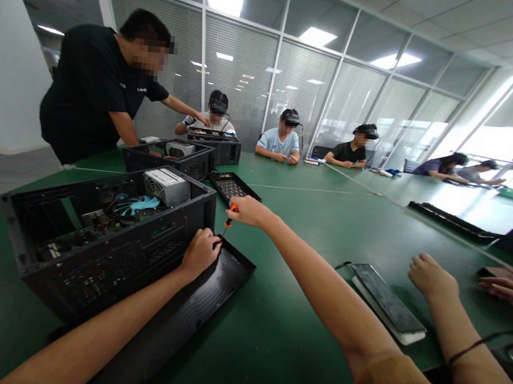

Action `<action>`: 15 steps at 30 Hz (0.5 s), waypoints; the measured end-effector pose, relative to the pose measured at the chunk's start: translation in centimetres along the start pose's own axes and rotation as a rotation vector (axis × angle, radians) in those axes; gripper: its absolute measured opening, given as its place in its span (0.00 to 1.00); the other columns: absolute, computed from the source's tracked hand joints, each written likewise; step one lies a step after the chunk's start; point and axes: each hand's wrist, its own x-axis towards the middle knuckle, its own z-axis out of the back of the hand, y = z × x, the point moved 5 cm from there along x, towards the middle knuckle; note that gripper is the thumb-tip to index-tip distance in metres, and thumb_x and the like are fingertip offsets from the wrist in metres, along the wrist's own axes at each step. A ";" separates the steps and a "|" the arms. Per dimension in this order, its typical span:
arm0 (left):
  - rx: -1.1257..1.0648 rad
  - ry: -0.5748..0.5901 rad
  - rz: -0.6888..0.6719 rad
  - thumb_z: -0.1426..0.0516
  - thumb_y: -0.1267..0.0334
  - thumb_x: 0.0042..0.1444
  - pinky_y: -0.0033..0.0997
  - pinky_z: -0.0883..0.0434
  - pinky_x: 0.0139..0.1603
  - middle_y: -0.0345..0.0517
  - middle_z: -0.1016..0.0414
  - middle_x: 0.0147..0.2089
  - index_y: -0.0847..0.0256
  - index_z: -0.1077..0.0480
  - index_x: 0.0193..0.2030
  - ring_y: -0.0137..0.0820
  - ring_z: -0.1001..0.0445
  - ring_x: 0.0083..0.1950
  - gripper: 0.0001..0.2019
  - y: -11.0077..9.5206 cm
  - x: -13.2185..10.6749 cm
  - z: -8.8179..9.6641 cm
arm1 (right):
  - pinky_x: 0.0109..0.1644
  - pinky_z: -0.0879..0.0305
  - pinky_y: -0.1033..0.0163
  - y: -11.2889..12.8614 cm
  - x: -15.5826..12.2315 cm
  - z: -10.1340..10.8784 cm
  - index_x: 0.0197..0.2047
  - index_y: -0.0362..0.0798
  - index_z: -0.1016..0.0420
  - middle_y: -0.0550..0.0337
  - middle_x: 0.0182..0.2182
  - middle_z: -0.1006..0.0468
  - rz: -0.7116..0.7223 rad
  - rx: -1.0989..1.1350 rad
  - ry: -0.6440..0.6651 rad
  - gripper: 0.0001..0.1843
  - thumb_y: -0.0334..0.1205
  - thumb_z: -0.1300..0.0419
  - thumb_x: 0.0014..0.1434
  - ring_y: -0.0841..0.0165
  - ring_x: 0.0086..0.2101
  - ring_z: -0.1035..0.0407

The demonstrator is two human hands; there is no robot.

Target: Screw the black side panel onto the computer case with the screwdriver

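My right hand (251,210) is closed around the handle of an orange and black screwdriver (230,215), its shaft pointing down. My left hand (200,252) is closed, with thumb and fingertips pinched by the screwdriver's tip; whatever they hold is too small to make out. Both hands are at the near right end of an open black computer case (122,251) lying on its side. Inside it a silver power supply (168,186) and a light blue fan (138,205) show. Below my left hand a black case panel (189,307) lies on the table, partly hidden by my forearm.
On the green table (289,317) a second open case (168,157) and a black tray-like panel (235,188) lie farther back. Phone-like device (387,300) lies to the right, beside another person's hand (435,278). A standing person (103,84) leans over the left side.
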 end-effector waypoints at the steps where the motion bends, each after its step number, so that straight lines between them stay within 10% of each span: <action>1: -0.003 -0.001 0.002 0.48 0.65 0.55 0.36 0.36 0.45 0.48 0.35 0.35 0.60 0.26 0.35 0.37 0.37 0.40 0.09 0.0 0.0 0.0 | 0.37 0.42 0.66 0.0 0.0 0.0 0.40 0.45 0.28 0.51 0.34 0.23 -0.020 -0.009 0.002 0.16 0.48 0.47 0.58 0.64 0.36 0.30; 15: 0.042 0.005 -0.008 0.48 0.65 0.56 0.36 0.37 0.46 0.49 0.34 0.36 0.61 0.27 0.36 0.37 0.37 0.41 0.09 0.0 0.0 -0.2 | 0.38 0.43 0.66 -0.1 -0.4 0.0 0.41 0.48 0.29 0.54 0.35 0.24 -0.043 0.051 0.041 0.23 0.58 0.53 0.60 0.64 0.37 0.30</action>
